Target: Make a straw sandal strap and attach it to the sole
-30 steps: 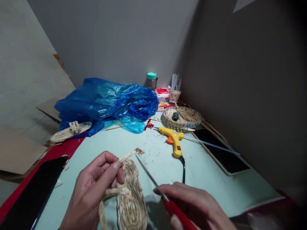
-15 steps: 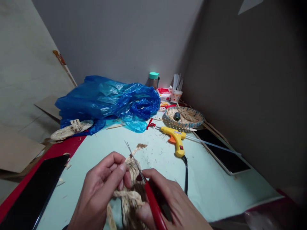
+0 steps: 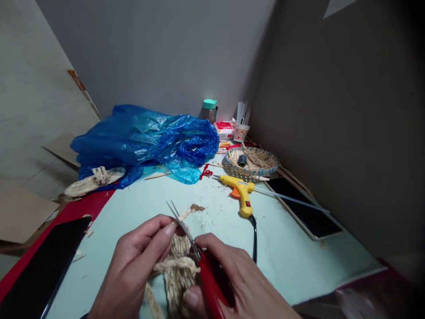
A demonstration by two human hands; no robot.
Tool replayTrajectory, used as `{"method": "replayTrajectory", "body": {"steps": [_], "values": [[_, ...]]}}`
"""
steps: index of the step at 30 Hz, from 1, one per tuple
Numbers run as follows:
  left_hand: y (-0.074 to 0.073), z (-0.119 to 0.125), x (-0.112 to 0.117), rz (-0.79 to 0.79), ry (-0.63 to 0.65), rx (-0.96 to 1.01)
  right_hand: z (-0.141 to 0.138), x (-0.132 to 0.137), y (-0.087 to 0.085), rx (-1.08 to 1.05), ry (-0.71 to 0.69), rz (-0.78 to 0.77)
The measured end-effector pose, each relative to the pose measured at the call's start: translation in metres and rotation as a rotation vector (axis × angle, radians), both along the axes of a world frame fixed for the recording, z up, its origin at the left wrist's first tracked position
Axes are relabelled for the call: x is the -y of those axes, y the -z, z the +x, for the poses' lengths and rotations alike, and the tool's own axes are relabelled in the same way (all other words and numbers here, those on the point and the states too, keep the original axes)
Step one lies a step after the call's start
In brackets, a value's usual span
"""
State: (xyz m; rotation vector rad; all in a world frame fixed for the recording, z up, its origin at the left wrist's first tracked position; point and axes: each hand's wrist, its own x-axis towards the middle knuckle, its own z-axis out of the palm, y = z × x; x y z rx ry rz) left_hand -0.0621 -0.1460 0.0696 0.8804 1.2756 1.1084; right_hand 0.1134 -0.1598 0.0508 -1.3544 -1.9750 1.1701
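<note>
In my right hand (image 3: 242,283) is a pair of red-handled scissors (image 3: 210,283), with the slim blades slightly apart and pointing up and to the left. My left hand (image 3: 136,261) pinches a pale strip of dried plant fibre (image 3: 191,212) between thumb and forefinger. The strip's brown, frayed end sticks out beyond the fingers, and the blades lie across it close to the fingertips. Below and between the hands is a braided piece of the same fibre (image 3: 179,277), partly hidden by them, with a band across it.
Ahead lie a yellow glue gun (image 3: 244,195) with a black cord, a woven basket (image 3: 268,166) holding a thread spool, and a tablet (image 3: 305,208). A blue plastic bag (image 3: 142,137) and a woven fibre sole (image 3: 94,180) sit at the left. A dark flat device (image 3: 49,266) lies nearer.
The scissor blades have opened a little and now straddle the fibre strip by my left fingertips. The view has shifted slightly, moving the background leftward.
</note>
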Motion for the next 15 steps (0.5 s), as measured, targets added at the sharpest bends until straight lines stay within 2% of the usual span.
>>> {"method": "replayTrajectory", "body": {"steps": [7, 15], "values": [[-0.0003, -0.0003, -0.0025, -0.018, 0.03, -0.051, -0.0071, -0.0073, -0.0012, -0.049, -0.077, 0.175], [0.0033, 0.0012, -0.0033, -0.049, -0.004, -0.041, -0.0079, -0.0091, -0.004, -0.085, -0.091, 0.083]]}}
